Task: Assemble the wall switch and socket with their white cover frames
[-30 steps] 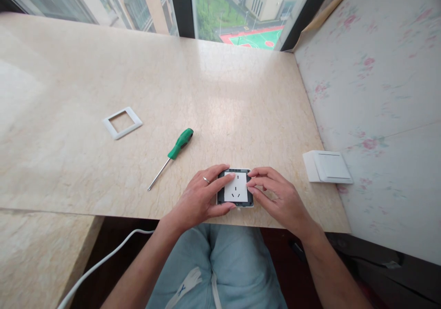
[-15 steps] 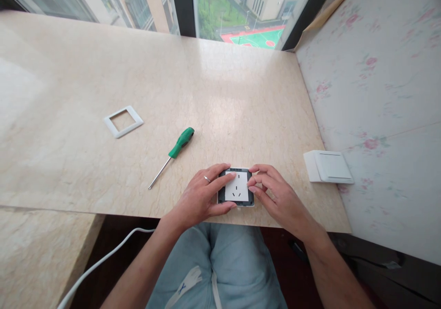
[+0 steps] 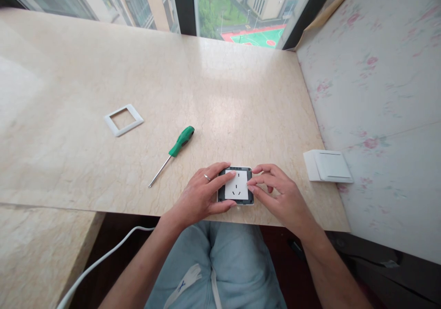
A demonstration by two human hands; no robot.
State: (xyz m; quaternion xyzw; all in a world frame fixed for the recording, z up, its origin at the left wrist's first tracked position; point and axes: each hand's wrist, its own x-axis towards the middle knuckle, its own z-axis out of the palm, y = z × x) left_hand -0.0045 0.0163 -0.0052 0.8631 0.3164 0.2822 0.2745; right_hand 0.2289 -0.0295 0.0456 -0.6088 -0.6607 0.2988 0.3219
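A wall socket [image 3: 237, 191] with a white slotted face and a dark grey surround lies on the stone counter near its front edge. My left hand [image 3: 201, 191], with a ring on one finger, grips its left side; the index finger rests on the white face and the thumb is at the lower edge. At the socket's right side, my right hand [image 3: 282, 198] has thumb and fingertips closed in a pinch by the edge of the white face. Whatever is in that pinch is too small to make out.
A green-handled screwdriver [image 3: 181, 142] lies left of the socket. Farther left is a white square frame [image 3: 116, 128]. A white switch box [image 3: 332, 166] stands out from the papered wall at right. A white cable [image 3: 103, 256] hangs below the counter's [image 3: 220, 93] front edge.
My right hand's upper index finger has lifted slightly off the socket's top right corner, and the pinch has shifted a little. My left hand and the socket stay in place.
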